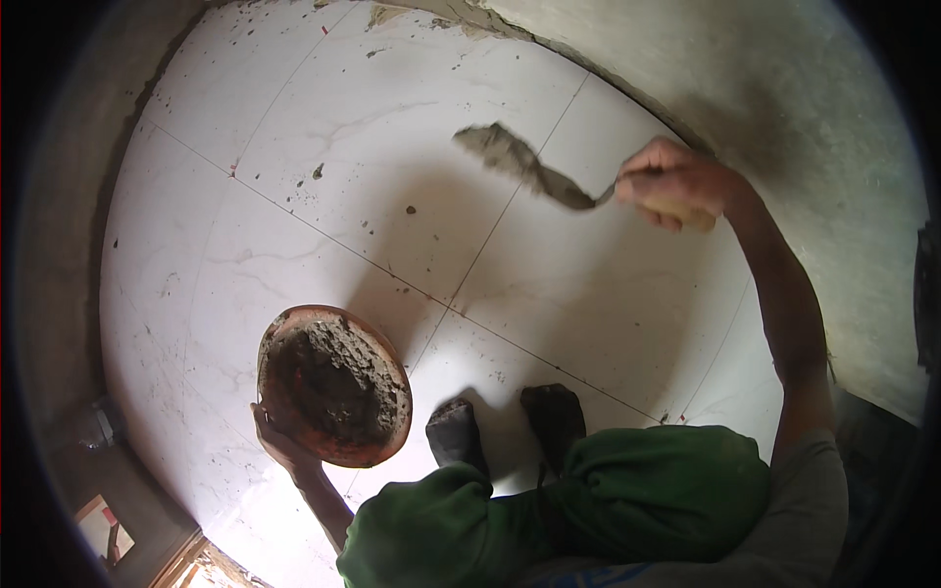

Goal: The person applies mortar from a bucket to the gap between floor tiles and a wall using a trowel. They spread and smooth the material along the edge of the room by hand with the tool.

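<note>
My right hand (pixel 676 186) is closed around the handle of a trowel (pixel 524 167), held up over the floor toward the right wall. Grey mortar clings to the trowel's blade, which points left. At the lower left my left hand (pixel 279 438) grips the rim of a round orange-brown bowl (pixel 360 456), its fingers partly hidden under the bowl. Wet grey mortar (pixel 363 392) lines the inside of the bowl, thicker on the right side, with a darker hollow toward the left.
White marbled floor tiles (pixel 323 186) with thin dark joints bear scattered mortar crumbs (pixel 318 171). Grey plastered walls (pixel 784 88) rise at the right and left. My dark-covered feet (pixel 554 421) stand on the tiles. A wooden-edged opening (pixel 186 561) lies at the lower left.
</note>
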Available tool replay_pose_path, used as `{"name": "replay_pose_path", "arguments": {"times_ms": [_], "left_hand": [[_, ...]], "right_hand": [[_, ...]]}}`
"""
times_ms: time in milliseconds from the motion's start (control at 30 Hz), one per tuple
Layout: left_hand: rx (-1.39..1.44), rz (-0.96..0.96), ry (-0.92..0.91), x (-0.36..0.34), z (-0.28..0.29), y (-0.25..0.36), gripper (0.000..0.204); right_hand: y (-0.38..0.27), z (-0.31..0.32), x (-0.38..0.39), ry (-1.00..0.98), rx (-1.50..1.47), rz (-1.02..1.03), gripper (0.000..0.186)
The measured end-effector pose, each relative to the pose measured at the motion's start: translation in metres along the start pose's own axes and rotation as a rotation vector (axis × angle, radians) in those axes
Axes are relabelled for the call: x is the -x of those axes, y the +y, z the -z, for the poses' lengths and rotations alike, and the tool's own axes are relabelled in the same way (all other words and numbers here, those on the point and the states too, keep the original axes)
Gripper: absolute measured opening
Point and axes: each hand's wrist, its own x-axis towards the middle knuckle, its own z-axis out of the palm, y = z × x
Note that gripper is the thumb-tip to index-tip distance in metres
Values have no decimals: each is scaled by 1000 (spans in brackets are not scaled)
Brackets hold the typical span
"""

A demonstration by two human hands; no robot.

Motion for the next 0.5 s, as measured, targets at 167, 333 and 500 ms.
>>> {"name": "replay_pose_path", "arguments": {"times_ms": [167, 333, 500], "left_hand": [[-25, 20, 5, -15, 0, -14, 59], [-20, 52, 114, -1, -8, -3, 62], [-111, 37, 102, -11, 9, -7, 62]], "right_hand": [[59, 64, -107, 391, -218, 7, 40], [52, 36, -124, 341, -58, 17, 38], [87, 75, -117, 618, 282, 108, 39]]}}
